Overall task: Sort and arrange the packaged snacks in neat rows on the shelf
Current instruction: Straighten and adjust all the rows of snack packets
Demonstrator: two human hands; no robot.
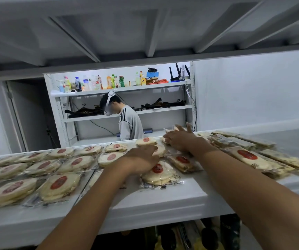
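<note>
Several clear packets of round pale cakes with red labels lie in rows on the left of the white shelf (156,201). My left hand (141,157) presses flat on one round packet (160,174) near the middle. My right hand (181,139) reaches further back and grips a packet (176,127) at the shelf's rear edge. More round packets (183,162) lie loose between my arms. Flat rectangular snack packets (287,159) are heaped on the right.
The underside of the upper shelf (145,33) hangs low overhead. Behind the open back, a person (128,121) in a grey top stands before another rack (127,89) holding bottles and hangers. Goods show on the shelf below (190,237).
</note>
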